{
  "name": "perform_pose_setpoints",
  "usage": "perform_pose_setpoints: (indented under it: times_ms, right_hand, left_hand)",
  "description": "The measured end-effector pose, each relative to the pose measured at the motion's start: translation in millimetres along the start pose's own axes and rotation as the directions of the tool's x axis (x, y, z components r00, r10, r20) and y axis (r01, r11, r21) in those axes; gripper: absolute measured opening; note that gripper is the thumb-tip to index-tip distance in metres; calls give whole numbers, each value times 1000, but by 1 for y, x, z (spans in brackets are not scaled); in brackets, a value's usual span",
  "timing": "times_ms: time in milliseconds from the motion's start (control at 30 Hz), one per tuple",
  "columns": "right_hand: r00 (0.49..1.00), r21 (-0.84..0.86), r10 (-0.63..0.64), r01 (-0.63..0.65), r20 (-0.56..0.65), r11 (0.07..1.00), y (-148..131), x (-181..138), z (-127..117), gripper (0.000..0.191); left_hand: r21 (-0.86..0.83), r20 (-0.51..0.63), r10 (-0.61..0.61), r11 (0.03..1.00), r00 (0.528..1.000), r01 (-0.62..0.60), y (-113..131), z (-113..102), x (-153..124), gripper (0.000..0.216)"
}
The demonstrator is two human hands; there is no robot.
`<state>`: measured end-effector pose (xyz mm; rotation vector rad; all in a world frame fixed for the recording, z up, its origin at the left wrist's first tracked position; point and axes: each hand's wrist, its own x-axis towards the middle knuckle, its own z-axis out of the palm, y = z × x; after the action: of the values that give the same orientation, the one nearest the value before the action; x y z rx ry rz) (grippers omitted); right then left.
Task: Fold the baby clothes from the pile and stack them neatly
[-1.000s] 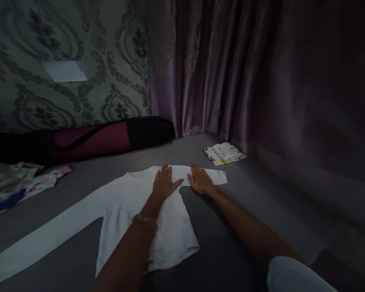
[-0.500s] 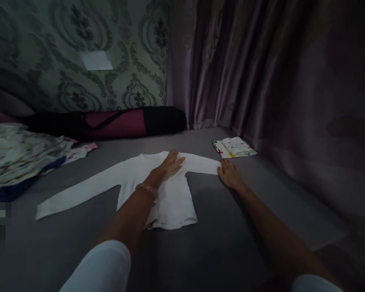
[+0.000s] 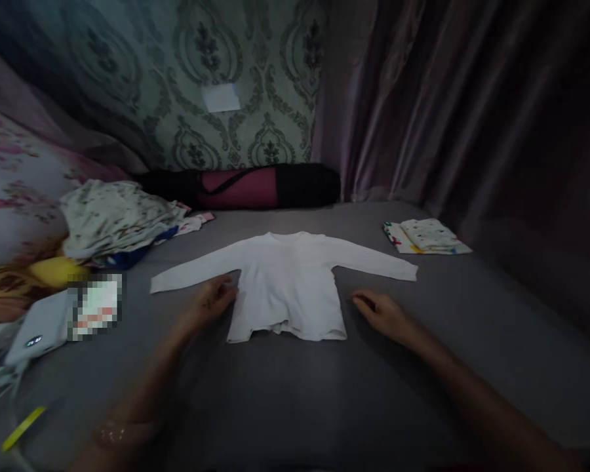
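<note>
A white long-sleeved shirt (image 3: 290,282) lies spread on the grey bed sheet, both sleeves stretched out to the sides and its lower hem rumpled in the middle. Just under the left sleeve, my left hand (image 3: 215,298) is beside the shirt's left edge, fingers loosely bent and apart, holding nothing; whether it touches the fabric I cannot tell. Off the shirt's right edge, below the right sleeve, my right hand (image 3: 381,313) hovers with curved fingers and a gap at the thumb, nothing in it.
Folded printed clothes (image 3: 427,237) lie at the back right by the curtain (image 3: 393,131). A heap of clothes (image 3: 122,219) is at the left, near a floral pillow (image 3: 19,190). A white device (image 3: 39,328) with a lit display and cable sits nearer. Behind stretches a black-and-maroon bag (image 3: 240,190).
Both hands have left the shirt's chest and right cuff and drawn back to either side of its body. The view has turned left, bringing in the pillow and white device. The left sleeve lies less slanted.
</note>
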<state>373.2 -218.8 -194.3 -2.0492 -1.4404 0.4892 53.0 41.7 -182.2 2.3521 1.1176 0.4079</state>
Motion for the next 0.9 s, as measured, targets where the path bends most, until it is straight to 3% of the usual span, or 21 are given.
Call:
perform_pose_setpoints:
  times_ms: [100,167,233,333,433,600,767,900]
  right_hand:
    - [994,30,-2,-1,110,1000,-28,-13,15,40]
    - [993,-5,11,-11,121,1000,-38,-20,22,46]
    - [994,-73,-1,9,106,997,-43,-26,27,53]
    - [995,-174,-64,77,83,982,-39,-31,34,58]
    - [992,-257,-114,126,61,958,-34,-32,38,52]
    - [994,-430,-108,90,-18,898,-35,-37,41,39]
    - [983,-472,-181,157,-6,867,-37,-39,43,32]
    - [961,-511,-266,267,76,817,-35,-38,38,43]
  left_hand:
    - [-90,106,-54,994,993,64,-1,1,-34,54]
    - [-141,174,-57,987,983,82,1,3,-54,60]
    - [-183,212,-8,982,977,48,3,5,-71,70]
    - [-198,175,115,977,978,-80,3,8,-90,79]
    - [-164,105,183,973,977,-165,4,11,-96,62]
    - [-35,7,288,957,958,-288,10,14,-95,34]
    - [97,-25,405,911,914,-401,4,19,-97,29]
    - [101,21,488,867,873,-487,-7,20,-93,33]
